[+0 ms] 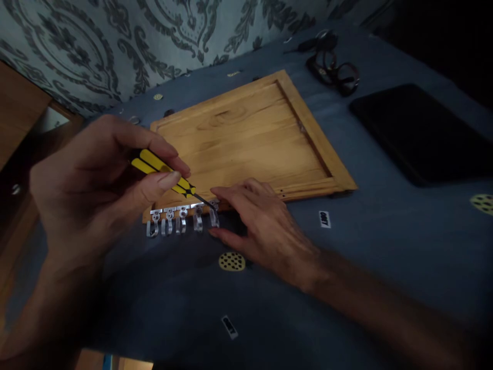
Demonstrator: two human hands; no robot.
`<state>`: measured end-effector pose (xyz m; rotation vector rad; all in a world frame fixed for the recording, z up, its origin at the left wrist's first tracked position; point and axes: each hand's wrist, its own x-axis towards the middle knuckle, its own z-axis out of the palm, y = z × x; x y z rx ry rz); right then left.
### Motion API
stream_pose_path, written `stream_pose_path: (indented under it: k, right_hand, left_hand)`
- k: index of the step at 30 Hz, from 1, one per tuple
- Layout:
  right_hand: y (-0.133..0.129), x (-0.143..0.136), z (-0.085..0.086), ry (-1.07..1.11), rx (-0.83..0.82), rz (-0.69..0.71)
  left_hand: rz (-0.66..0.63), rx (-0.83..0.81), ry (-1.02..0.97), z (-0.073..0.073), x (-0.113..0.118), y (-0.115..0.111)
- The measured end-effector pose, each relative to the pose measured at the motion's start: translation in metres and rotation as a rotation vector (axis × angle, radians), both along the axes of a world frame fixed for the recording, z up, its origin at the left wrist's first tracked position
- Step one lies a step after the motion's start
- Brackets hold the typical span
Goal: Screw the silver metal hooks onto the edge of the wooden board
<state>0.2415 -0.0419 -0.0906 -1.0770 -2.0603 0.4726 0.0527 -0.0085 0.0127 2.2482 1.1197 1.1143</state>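
Observation:
My left hand (103,180) is closed around a yellow and black screwdriver (164,172). The screwdriver's tip meets the upper part of a metal hook (214,216) on the near edge of a framed wooden board (234,139). My right hand (262,221) reaches in from the right, its thumb and fingers around that hook and against the board's edge; whether they pinch it I cannot make out. To the left along the same edge hangs a row of several similar hooks (183,222). Small dark holes (283,193) show in the edge right of my right hand.
The board lies on dark blue patterned fabric (292,318). Eyeglasses (339,74) rest beyond its far right corner, and a dark flat tablet-like object (419,133) is at the right. A patterned wall or curtain (162,36) rises behind; wooden furniture (23,108) stands at the left.

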Motion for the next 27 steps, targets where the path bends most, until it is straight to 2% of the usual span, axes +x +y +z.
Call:
stream_pose_path:
  k: [6, 10, 15, 21, 27]
  right_hand:
    - [0.0, 0.0, -0.001, 0.012, -0.011, 0.002]
    - [0.0, -0.001, -0.001, 0.011, 0.006, -0.005]
    - [0.0, 0.0, -0.001, 0.016, 0.007, -0.001]
    - [0.0, 0.0, -0.002, 0.003, 0.016, 0.001]
    - [0.0, -0.001, -0.003, 0.011, 0.013, 0.001]
  left_hand:
    - [0.036, -0.012, 0.003, 0.003, 0.003, -0.003]
    - [0.003, 0.009, 0.057, 0.005, 0.0, -0.004]
    - [0.022, 0.011, 0.11, 0.007, -0.002, -0.004]
    - [-0.114, 0.039, 0.228, 0.012, -0.006, -0.003]
    - [-0.126, -0.01, 0.238, 0.015, -0.01, -0.004]
